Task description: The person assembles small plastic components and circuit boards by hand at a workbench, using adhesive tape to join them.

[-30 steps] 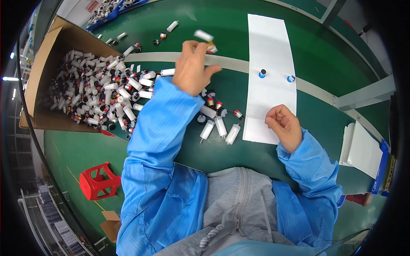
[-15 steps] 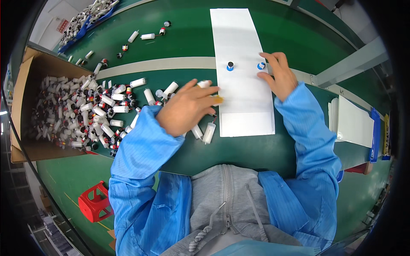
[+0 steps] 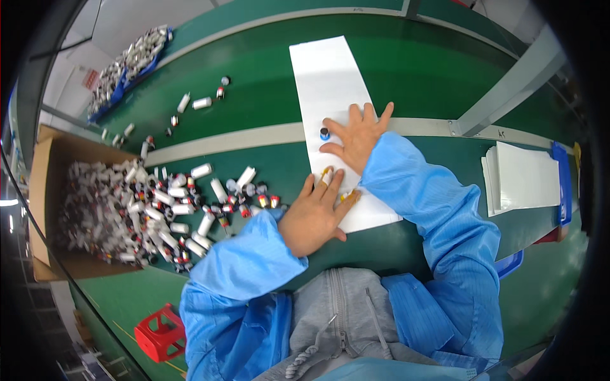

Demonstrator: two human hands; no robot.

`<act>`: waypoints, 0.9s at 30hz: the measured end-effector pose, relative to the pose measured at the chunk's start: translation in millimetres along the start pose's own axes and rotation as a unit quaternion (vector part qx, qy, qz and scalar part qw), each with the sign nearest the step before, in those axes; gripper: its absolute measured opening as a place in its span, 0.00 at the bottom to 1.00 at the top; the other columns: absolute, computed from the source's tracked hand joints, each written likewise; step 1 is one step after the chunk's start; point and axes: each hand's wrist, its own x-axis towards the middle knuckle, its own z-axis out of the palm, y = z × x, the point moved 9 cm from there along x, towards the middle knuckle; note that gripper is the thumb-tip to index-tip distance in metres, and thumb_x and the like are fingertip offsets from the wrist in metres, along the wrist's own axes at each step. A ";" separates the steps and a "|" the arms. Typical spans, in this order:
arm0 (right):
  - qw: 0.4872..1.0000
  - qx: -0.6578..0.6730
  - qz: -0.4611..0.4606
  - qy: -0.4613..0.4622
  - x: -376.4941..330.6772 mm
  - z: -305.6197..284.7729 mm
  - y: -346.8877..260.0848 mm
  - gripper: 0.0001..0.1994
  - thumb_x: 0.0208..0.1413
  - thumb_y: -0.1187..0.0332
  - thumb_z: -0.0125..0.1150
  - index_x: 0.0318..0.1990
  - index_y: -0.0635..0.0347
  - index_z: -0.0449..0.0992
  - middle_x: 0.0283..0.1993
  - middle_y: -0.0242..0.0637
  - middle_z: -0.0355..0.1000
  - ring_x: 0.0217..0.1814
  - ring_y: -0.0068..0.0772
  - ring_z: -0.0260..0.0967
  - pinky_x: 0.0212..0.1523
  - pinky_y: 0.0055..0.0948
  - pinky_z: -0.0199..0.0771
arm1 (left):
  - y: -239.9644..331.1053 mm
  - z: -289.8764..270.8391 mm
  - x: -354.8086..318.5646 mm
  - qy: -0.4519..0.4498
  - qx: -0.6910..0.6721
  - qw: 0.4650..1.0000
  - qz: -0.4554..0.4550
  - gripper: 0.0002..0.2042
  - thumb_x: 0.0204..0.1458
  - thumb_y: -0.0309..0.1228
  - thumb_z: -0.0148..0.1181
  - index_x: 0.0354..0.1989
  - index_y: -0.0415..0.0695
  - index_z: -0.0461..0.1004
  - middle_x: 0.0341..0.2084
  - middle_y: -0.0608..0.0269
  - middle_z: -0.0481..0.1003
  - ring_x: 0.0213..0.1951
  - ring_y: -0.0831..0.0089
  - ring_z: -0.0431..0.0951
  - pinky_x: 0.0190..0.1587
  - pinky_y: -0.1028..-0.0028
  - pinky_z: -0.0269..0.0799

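Note:
A long white sheet (image 3: 327, 63) lies on the green table in front of me, running away from me. My left hand (image 3: 314, 219) rests over its near part, fingers stretched out and apart, with yellow wraps on some fingertips. Just beyond it, my right hand (image 3: 359, 141) is spread over the sheet's right edge. Between its thumb and index finger, without being gripped, stands a small blue part with a black top (image 3: 325, 134). Whatever lies under either palm is hidden.
At left, a cardboard box (image 3: 41, 197) on its side spills white cylinders (image 3: 181, 209) with red and black ends. Blue trays (image 3: 121, 89) of similar parts stand at the far left. A stack of white sheets (image 3: 524, 181) and a metal post (image 3: 508, 82) are at right.
My left hand has moved right from the loose cylinders onto the sheet. The right hand has shifted left and spread wider. The second blue part no longer shows. The whole view has shifted.

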 end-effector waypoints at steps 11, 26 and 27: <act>0.980 0.094 -0.161 0.076 17.1 3.4 -0.6 0.08 0.55 0.62 0.58 0.39 0.53 0.74 0.38 0.33 0.69 0.43 0.35 0.65 0.42 0.43 0.63 | -2.3 1.5 -2.1 0.001 -0.041 0.999 -0.019 0.38 0.42 0.46 0.66 0.63 0.43 0.63 0.64 0.32 0.53 0.65 0.38 0.55 0.64 0.45 0.53; 0.973 0.132 -0.038 -0.185 33.1 37.5 46.8 0.15 0.62 0.52 0.50 0.44 0.53 0.71 0.41 0.36 0.75 0.40 0.43 0.75 0.40 0.40 0.75 | -4.3 2.6 -7.1 -0.001 -0.053 0.998 -0.028 0.37 0.44 0.42 0.67 0.64 0.45 0.62 0.64 0.32 0.52 0.66 0.37 0.54 0.65 0.44 0.51; 0.975 0.125 -0.082 -0.163 30.7 34.7 41.5 0.14 0.62 0.53 0.50 0.44 0.52 0.71 0.41 0.36 0.76 0.39 0.44 0.75 0.40 0.41 0.75 | -2.2 2.3 -6.4 -0.002 -0.049 0.999 -0.022 0.37 0.44 0.42 0.67 0.64 0.45 0.62 0.64 0.32 0.52 0.66 0.37 0.54 0.65 0.44 0.51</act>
